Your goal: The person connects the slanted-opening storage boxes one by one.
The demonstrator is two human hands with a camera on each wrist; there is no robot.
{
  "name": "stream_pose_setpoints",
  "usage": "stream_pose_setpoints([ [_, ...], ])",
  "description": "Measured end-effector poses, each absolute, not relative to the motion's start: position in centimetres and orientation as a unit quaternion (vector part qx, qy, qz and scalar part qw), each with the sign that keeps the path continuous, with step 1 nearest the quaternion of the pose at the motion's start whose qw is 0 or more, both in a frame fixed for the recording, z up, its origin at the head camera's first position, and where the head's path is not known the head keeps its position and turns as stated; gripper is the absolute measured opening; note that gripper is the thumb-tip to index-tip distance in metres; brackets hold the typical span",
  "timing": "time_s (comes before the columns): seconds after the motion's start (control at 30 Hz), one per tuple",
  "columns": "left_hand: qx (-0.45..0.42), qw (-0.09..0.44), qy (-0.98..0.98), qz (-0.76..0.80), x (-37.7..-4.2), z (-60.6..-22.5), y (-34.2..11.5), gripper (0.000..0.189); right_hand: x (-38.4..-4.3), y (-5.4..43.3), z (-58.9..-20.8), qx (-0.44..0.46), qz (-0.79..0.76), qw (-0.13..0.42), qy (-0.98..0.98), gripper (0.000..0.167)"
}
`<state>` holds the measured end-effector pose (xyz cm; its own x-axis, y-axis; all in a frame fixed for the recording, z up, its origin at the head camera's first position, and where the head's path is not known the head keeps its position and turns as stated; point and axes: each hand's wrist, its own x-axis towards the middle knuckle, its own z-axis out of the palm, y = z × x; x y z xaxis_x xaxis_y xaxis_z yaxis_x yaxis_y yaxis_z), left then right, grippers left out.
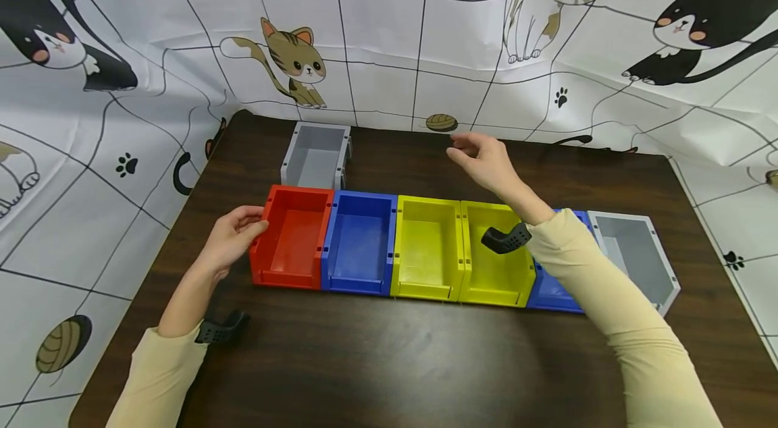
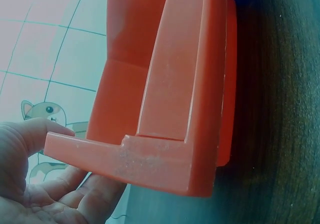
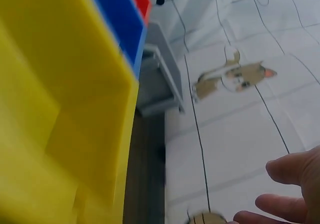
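Note:
My left hand (image 1: 226, 239) grips the left side wall of a red plastic storage bin (image 1: 298, 242). In the left wrist view the thumb lies over the top edge of the red bin's wall (image 2: 100, 156), with the fingers along its outside. The red bin stands at the left end of a row, beside a blue bin (image 1: 362, 242). My right hand (image 1: 484, 161) hovers behind the yellow bins (image 1: 427, 246), fingers loosely bent and holding nothing. The right wrist view shows some of its fingers (image 3: 287, 169) apart from any bin.
Another yellow bin (image 1: 495, 279), a second blue bin (image 1: 552, 289) and a grey bin (image 1: 635, 252) continue the row rightward, partly behind my right arm. A separate grey bin (image 1: 313, 158) stands behind the red one. A cat-print sheet (image 1: 377, 30) borders the dark wooden table (image 1: 389, 360).

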<state>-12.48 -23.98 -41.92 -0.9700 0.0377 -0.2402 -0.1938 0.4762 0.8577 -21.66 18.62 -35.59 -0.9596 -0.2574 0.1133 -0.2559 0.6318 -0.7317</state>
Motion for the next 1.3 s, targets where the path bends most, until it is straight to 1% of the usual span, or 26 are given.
stream_pose_setpoints([
  [0.4, -0.052, 0.102, 0.858, 0.501, -12.4, -41.7, -24.4, 0.041, -24.9, 9.1, -37.1, -0.099, -0.51, 0.122, 0.846, 0.038],
  [0.6, -0.049, 0.098, 0.858, 0.501, -12.3, -41.5, -24.4, 0.042, -25.6, 5.3, -38.0, -0.082, -0.557, 0.158, 0.812, 0.039],
  [0.77, -0.049, 0.095, 0.859, 0.5, -12.3, -41.4, -24.4, 0.04, -25.8, 2.5, -38.3, -0.053, -0.583, 0.189, 0.788, 0.048],
  [0.87, -0.051, 0.093, 0.861, 0.498, -12.3, -41.3, -24.5, 0.04, -26.0, 1.1, -38.5, -0.025, -0.588, 0.189, 0.786, 0.055],
  [1.0, -0.053, 0.096, 0.86, 0.498, -12.3, -41.2, -24.7, 0.041, -26.2, -0.4, -38.9, 0.024, -0.588, 0.168, 0.791, 0.061],
  [1.3, -0.06, 0.094, 0.858, 0.502, -12.5, -41.4, -25.3, 0.04, -27.2, -2.0, -39.9, 0.074, -0.573, 0.149, 0.803, 0.061],
])
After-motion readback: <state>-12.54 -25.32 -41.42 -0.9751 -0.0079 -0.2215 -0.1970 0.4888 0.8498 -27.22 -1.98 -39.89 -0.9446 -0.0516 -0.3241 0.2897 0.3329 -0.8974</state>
